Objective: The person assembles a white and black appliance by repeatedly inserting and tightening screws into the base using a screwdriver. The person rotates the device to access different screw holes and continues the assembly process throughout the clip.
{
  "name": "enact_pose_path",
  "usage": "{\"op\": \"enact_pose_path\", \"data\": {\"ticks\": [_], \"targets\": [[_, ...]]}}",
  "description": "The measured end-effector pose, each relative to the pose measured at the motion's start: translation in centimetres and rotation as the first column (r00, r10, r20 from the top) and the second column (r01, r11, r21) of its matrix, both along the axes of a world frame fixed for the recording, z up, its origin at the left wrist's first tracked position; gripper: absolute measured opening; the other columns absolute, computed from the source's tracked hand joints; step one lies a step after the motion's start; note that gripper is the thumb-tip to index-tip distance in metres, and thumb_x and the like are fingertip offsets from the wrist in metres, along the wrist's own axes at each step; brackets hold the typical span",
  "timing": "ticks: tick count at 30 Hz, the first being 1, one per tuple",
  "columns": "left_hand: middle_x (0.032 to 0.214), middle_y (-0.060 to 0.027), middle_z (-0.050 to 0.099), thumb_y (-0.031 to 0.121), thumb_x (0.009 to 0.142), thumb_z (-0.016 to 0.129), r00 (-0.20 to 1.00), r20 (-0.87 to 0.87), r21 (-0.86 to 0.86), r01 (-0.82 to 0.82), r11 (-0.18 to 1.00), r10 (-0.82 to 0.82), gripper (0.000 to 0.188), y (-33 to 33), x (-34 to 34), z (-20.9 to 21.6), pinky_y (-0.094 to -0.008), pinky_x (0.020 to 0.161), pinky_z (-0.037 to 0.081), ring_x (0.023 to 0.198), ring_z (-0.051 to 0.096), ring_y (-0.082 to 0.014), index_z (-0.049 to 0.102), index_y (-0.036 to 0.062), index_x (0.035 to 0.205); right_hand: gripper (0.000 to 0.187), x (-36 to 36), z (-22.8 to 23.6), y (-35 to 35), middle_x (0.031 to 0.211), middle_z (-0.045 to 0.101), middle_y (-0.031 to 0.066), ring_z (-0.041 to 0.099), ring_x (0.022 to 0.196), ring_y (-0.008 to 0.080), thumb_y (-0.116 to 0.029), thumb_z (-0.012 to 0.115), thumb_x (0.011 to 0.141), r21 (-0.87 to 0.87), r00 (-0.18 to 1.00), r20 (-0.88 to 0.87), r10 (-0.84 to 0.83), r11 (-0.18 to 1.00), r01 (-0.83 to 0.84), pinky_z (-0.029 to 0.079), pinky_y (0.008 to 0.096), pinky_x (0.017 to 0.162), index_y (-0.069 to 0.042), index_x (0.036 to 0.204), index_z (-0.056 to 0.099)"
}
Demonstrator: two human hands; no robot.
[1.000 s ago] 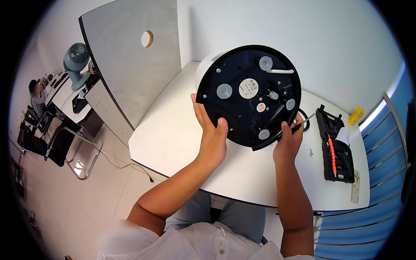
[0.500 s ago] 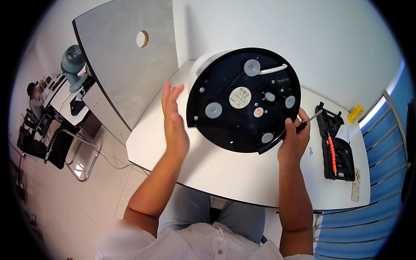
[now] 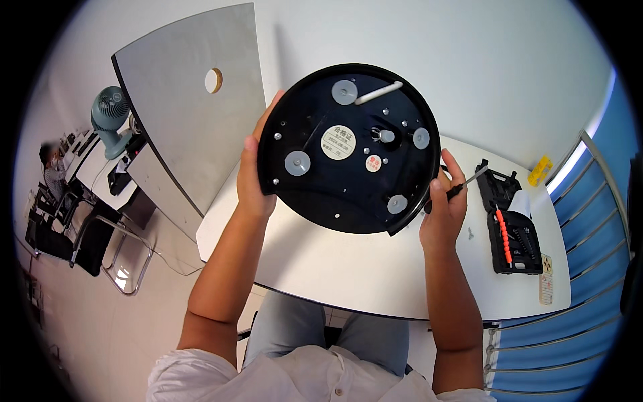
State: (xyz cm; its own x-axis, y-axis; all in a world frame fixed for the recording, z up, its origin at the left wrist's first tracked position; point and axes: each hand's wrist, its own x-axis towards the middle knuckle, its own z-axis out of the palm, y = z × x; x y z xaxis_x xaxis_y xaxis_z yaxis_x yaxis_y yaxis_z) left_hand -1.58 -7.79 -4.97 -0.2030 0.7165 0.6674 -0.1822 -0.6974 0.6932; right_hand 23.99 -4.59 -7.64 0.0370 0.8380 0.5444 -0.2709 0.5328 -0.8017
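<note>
I hold a round black disc-shaped base up above the white table, its underside facing me. Grey round pads, small screws, a white rod and round labels sit on that underside. My left hand grips the disc's left rim. My right hand supports the lower right rim and also holds a small screwdriver with a black handle, its thin shaft pointing up to the right.
An open black tool case with an orange bit strip lies on the table at right. A yellow object sits at the far right edge. A grey partition panel stands at left. A fan and a seated person are far left.
My left hand, which was off the disc and open half a second ago, now grips its left rim. The disc has turned and risen toward me.
</note>
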Motion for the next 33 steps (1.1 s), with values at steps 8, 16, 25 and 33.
{"op": "enact_pose_path", "data": {"ticks": [8,16,25,33], "targets": [[0.137,-0.0112,0.049,0.057,0.098,0.024,0.944,0.322,-0.059,-0.055,0.997,0.071,0.068,-1.7,-0.9,-2.1,-0.0360,0.107,0.035,0.127,0.047,-0.0218,0.043,0.0049,0.138,0.043,-2.9,7.1,1.7,0.120,0.061,0.0177,0.057,0.110,0.0167,0.002,0.044,0.089,0.167,0.982,0.182,-0.046,0.986,0.015,0.040,0.0289,0.100,0.006,0.132,0.045],[0.141,-0.0135,0.040,0.049,0.094,0.037,0.999,0.053,0.039,-0.004,0.999,0.002,0.065,-2.2,-4.1,0.1,-0.0356,0.109,0.031,0.131,0.040,-0.0216,0.029,0.0042,0.140,0.037,-6.0,7.7,2.1,0.116,0.063,0.0189,0.060,0.108,0.0190,0.002,0.045,0.088,0.128,0.988,0.149,-0.034,0.992,0.015,0.044,0.0288,0.096,0.006,0.124,0.052],[0.151,-0.0144,0.030,0.057,0.093,0.037,0.981,-0.191,-0.024,-0.029,0.999,0.024,0.080,-1.0,-5.1,-0.1,-0.0364,0.114,0.022,0.139,0.030,-0.0239,0.020,0.0049,0.150,0.037,-6.1,4.3,4.2,0.118,0.062,0.0191,0.060,0.110,0.0197,0.002,0.046,0.089,0.138,0.978,0.167,-0.125,0.985,0.103,0.044,0.0290,0.097,0.007,0.124,0.052],[0.153,-0.0126,0.029,0.064,0.093,0.032,0.952,-0.300,0.068,-0.039,0.997,0.058,0.079,4.9,-8.8,5.1,-0.0483,0.115,0.017,0.142,0.024,-0.0283,0.028,0.0065,0.148,0.036,-5.9,4.8,4.4,0.117,0.062,0.0184,0.060,0.108,0.0197,0.003,0.046,0.089,0.136,0.984,0.169,-0.061,0.990,0.038,0.044,0.0288,0.096,0.007,0.124,0.051]]}}
